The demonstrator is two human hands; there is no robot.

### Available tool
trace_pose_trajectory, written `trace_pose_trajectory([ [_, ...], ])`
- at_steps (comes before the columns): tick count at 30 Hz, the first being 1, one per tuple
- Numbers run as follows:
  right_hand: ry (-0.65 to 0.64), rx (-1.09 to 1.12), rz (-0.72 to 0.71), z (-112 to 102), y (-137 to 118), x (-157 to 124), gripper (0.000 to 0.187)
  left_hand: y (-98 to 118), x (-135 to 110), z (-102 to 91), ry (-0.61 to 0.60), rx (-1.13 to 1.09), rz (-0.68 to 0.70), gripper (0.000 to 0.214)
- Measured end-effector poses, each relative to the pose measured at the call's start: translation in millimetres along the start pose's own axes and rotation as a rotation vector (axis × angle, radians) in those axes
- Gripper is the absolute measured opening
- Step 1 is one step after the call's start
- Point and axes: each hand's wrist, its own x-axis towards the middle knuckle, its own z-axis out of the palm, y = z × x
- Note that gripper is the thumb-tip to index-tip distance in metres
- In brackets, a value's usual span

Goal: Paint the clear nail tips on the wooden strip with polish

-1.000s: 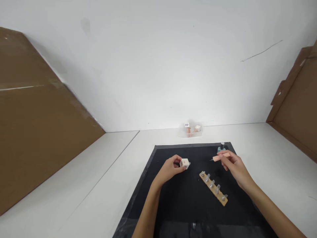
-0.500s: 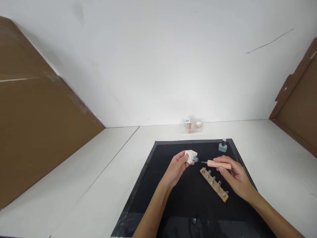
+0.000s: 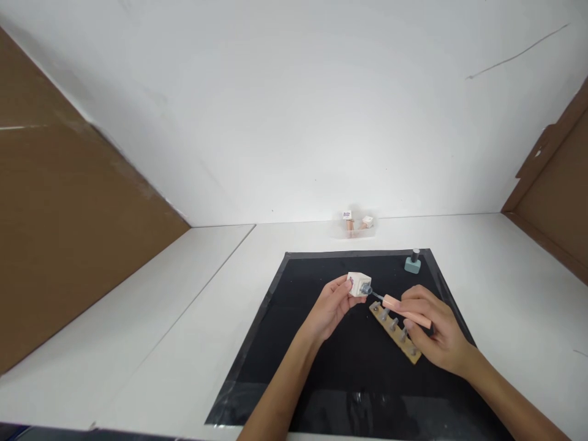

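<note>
My left hand (image 3: 331, 306) is closed around a white square nail polish bottle (image 3: 358, 284), tilted so its grey-smeared neck faces right. My right hand (image 3: 436, 331) grips the long peach cap of a nail polish brush (image 3: 407, 310). The thin brush tip reaches the bottle's mouth; whether it is inside or only at the rim I cannot tell. Below the brush, a wooden strip (image 3: 395, 340) carries several greyish nail tips standing in a row, partly covered from view by my right hand.
A teal nail polish bottle (image 3: 412, 264) with a dark cap stands at the black mat's (image 3: 312, 367) far right corner. By the wall, a clear tray (image 3: 353, 233) holds white-and-peach bottles. Brown cardboard panels (image 3: 82, 245) flank the white table (image 3: 174, 318).
The brush tip has moved left and now meets the bottle's mouth, where before there was a gap. The brush now slants up to the left. The camera view has shifted slightly.
</note>
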Motion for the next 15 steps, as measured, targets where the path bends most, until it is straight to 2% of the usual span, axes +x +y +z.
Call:
trace_pose_trajectory([
  [15, -0.027, -0.126, -0.065, 0.0, 1.2, 1.4, 0.028, -3.9, 2.7, 0.5, 0.007, 0.005, -0.026, 0.036],
])
